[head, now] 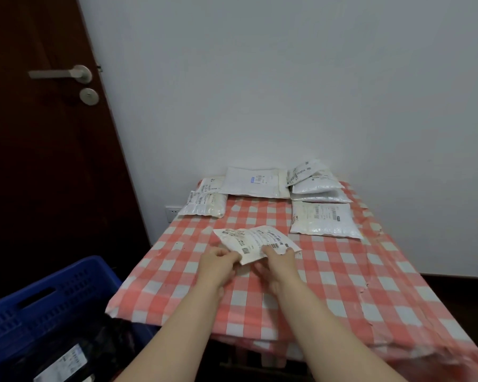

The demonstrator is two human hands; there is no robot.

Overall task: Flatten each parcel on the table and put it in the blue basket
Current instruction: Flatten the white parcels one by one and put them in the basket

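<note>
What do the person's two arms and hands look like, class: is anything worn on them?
Both arms are bare as far as the picture shows: no sleeves, gloves, watch or bracelet in view. The left hand and right hand show no rings that can be made out, though the fingers are partly hidden and slightly blurred.

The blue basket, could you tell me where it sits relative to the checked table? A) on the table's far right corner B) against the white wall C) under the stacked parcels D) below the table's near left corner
D: the blue basket sits low beside the near left corner of the table, on the door side.
</note>
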